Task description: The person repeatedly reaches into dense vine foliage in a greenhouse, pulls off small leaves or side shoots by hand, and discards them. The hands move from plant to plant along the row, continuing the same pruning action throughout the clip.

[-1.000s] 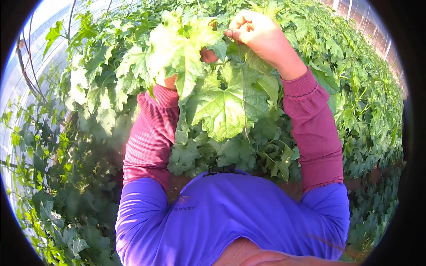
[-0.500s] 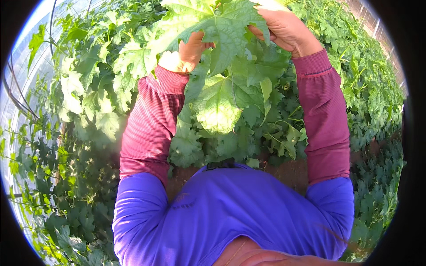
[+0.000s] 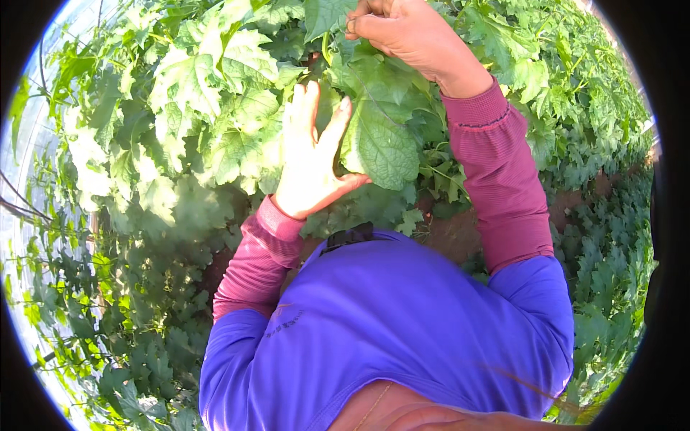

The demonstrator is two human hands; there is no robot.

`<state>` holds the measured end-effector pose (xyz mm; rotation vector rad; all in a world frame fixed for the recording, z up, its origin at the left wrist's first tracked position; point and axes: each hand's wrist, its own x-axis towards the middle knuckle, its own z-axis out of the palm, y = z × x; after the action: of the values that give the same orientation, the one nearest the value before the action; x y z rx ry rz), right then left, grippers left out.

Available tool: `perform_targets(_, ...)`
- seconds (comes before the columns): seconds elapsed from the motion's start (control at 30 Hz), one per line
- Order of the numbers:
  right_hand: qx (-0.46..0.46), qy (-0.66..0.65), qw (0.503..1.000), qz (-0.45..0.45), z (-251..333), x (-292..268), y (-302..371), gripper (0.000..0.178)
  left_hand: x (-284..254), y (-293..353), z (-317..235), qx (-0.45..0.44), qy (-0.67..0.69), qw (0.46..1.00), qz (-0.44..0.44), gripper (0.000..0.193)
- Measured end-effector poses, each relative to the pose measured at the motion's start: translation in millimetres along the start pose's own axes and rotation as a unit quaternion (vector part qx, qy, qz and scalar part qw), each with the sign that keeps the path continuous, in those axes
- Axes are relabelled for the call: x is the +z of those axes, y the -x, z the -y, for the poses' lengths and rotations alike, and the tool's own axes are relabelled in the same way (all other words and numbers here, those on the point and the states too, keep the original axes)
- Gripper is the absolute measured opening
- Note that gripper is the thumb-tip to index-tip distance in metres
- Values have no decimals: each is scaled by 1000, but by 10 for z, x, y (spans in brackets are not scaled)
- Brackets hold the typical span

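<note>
Left hand (image 3: 309, 165), eleven o'clock: grip spread just beside the broad green leaf (image 3: 386, 149), apparently to steady it. Leaf hangs at one o'clock. Farther out, right hand (image 3: 413, 36): fingers curled together; any pinched item cannot be discerned. Lobed foliage (image 3: 514, 47) lies beyond.

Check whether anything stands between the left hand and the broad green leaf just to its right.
Nothing visible does. The left hand is open, its thumb tip at the lower left edge of the broad green leaf; whether they touch, I can't tell. The right hand is farther up the picture, out of that gap.
</note>
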<state>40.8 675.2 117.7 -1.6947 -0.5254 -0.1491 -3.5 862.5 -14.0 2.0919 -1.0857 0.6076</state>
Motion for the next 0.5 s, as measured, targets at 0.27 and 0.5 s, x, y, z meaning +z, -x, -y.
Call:
perform_targets(0.27, -149, -187, 970, 42, -254, -48, 486, 19, -391, 244, 353, -271, 205, 877, -341, 27)
perform_targets(0.5, 121, -140, 936, 298, -1460, 818, 750, 24, -856, 511, 302, -308, 129, 835, -437, 31)
